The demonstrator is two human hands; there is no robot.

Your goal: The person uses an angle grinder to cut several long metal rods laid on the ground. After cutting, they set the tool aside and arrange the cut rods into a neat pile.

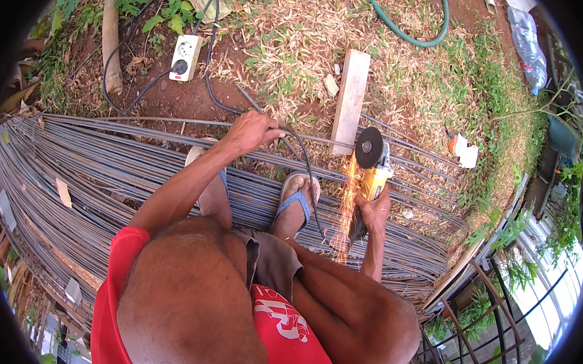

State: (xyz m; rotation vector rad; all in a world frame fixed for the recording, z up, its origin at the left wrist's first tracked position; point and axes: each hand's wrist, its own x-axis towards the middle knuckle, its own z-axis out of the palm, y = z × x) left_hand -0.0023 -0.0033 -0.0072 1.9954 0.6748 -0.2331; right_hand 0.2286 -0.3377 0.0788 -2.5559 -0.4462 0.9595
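My right hand (375, 213) is wrapped round the body of a yellow angle grinder (373, 183). Its dark cutting disc (369, 147) meets a thin steel rod (319, 139) beside the near end of a wooden plank (351, 100). A stream of orange sparks (346, 210) shoots from the disc back toward my legs. Farther left, my left hand (249, 133) is closed on the rod. Under my forearms lies a broad layer of long steel rods (110, 154), and my sandalled foot (296, 205) rests among them. The exact contact under the disc is partly hidden.
A black cable (209, 81) loops near my left hand and past my foot. At the upper left a white power strip (186, 57) holds a plug. A green hose (402, 34), a plastic bottle (529, 52) and a metal frame (494, 308) lie around the edges.
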